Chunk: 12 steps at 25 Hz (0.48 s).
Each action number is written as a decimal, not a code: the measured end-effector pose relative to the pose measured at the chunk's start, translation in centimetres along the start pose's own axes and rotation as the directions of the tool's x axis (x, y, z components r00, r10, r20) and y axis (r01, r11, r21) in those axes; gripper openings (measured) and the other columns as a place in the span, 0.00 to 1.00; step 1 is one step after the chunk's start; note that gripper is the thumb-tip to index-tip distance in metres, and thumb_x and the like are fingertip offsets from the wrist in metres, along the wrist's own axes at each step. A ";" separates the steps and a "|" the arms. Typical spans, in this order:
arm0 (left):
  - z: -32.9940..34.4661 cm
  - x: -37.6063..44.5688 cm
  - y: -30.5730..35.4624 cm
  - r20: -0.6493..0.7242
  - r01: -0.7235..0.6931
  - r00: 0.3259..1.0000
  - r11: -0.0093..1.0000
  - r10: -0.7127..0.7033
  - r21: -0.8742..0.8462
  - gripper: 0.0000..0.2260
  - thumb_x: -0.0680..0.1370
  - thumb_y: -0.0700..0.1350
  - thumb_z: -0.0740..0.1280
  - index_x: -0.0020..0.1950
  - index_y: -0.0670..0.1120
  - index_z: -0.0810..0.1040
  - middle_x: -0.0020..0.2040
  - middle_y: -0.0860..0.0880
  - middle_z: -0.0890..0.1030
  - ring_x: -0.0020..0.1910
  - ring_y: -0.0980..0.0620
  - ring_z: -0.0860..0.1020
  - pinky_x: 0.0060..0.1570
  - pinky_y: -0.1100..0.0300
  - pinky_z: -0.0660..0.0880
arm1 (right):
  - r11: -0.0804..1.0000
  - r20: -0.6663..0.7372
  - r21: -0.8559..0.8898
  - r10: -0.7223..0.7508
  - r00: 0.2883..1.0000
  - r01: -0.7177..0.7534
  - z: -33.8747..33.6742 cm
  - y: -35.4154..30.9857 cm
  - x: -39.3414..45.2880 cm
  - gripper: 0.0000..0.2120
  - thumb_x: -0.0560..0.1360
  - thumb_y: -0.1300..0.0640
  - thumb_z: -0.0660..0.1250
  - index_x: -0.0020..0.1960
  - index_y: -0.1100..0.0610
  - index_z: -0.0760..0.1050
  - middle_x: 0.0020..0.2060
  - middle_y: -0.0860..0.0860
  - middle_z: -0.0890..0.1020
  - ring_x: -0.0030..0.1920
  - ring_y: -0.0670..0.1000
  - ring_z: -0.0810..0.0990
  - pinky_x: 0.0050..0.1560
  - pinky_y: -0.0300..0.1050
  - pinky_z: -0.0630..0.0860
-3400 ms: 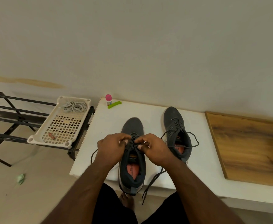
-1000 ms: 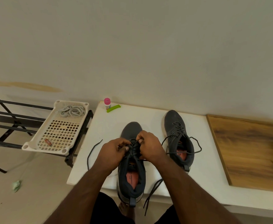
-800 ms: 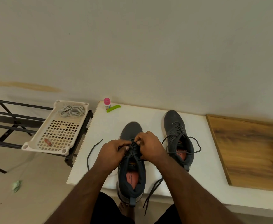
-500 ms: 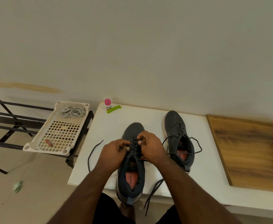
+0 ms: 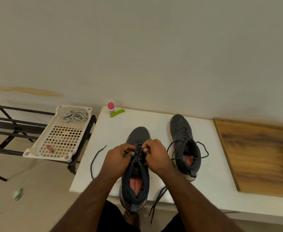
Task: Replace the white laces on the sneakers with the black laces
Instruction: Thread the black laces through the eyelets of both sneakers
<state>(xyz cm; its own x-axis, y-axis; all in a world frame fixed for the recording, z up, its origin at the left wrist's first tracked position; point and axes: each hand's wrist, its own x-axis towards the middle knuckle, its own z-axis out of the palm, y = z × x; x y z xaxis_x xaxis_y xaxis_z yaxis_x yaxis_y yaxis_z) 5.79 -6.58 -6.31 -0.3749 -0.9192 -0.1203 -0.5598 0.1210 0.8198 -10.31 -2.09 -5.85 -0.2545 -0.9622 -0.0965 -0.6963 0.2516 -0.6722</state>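
Dark-grey near sneaker (image 5: 134, 185) on white table (image 5: 114, 131); left hand (image 5: 119, 160) and right hand (image 5: 155, 158) both closed, pinching its black lace (image 5: 138, 154) at the eyelets. White laces (image 5: 74, 116) in tray (image 5: 36, 148).

Matt dark-grey knit cloth on both sneakers (image 5: 184, 141); smooth white table (image 5: 114, 131); wood-grain board (image 5: 258, 156) right; perforated plastic tray (image 5: 63, 136) on black metal rack (image 5: 11, 128) left.

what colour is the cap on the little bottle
Pink, on the bottle at the table's back left corner in the head view.
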 end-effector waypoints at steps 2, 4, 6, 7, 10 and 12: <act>0.0 0.0 -0.1 -0.003 -0.006 1.000 1.000 0.006 0.002 0.09 0.79 0.43 0.66 0.55 0.54 0.83 0.48 0.57 0.83 0.48 0.59 0.80 0.51 0.62 0.77 | 0.999 0.014 0.044 0.007 1.000 -0.008 -0.2 0.1 0.0 0.10 0.79 0.63 0.61 0.47 0.48 0.73 0.47 0.45 0.72 0.47 0.48 0.77 0.48 0.51 0.82; 0.0 0.0 0.0 -0.004 -0.013 1.000 1.000 0.013 0.006 0.09 0.79 0.43 0.66 0.55 0.53 0.83 0.49 0.57 0.83 0.48 0.59 0.80 0.52 0.62 0.77 | 0.999 0.060 0.037 -0.031 0.998 0.029 -0.5 0.2 0.1 0.09 0.79 0.62 0.64 0.48 0.48 0.75 0.48 0.44 0.71 0.48 0.47 0.76 0.50 0.50 0.82; 0.0 0.0 0.0 0.002 -0.034 0.999 0.999 0.034 0.014 0.09 0.79 0.43 0.66 0.55 0.52 0.83 0.50 0.57 0.84 0.48 0.59 0.80 0.52 0.64 0.76 | 0.999 0.048 0.001 -0.041 0.998 0.041 -0.6 0.1 -0.1 0.08 0.79 0.61 0.64 0.46 0.49 0.75 0.47 0.44 0.71 0.47 0.46 0.75 0.50 0.49 0.81; 0.0 0.0 0.0 0.005 -0.043 0.999 0.999 0.043 0.021 0.10 0.79 0.43 0.66 0.56 0.52 0.84 0.50 0.57 0.84 0.49 0.60 0.80 0.52 0.66 0.75 | 1.000 0.011 0.018 -0.024 1.000 0.024 -0.4 0.3 -0.3 0.08 0.79 0.62 0.63 0.45 0.50 0.74 0.46 0.45 0.72 0.46 0.47 0.76 0.48 0.49 0.82; 0.0 -0.1 0.1 0.003 -0.046 0.999 0.998 0.046 0.036 0.11 0.80 0.42 0.65 0.58 0.52 0.83 0.52 0.56 0.83 0.50 0.59 0.80 0.50 0.73 0.70 | 0.994 -0.042 0.111 0.027 0.999 -0.022 -0.1 0.3 -0.6 0.08 0.80 0.62 0.63 0.46 0.49 0.72 0.48 0.46 0.73 0.47 0.50 0.79 0.45 0.48 0.84; 0.0 0.0 0.1 0.001 -0.044 0.999 0.999 0.044 0.028 0.11 0.80 0.42 0.65 0.58 0.51 0.83 0.52 0.55 0.84 0.50 0.59 0.80 0.50 0.72 0.70 | 0.996 0.000 0.084 -0.016 1.000 0.016 -0.3 0.3 -0.5 0.08 0.79 0.61 0.65 0.48 0.48 0.74 0.49 0.45 0.73 0.49 0.47 0.77 0.50 0.46 0.82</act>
<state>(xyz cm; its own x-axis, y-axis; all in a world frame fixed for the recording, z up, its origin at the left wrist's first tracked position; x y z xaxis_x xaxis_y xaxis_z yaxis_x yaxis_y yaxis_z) 5.72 -6.59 -6.29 -0.3996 -0.9128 -0.0847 -0.5635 0.1717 0.8080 -10.65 -1.48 -5.78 -0.2435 -0.9661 -0.0860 -0.6412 0.2269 -0.7331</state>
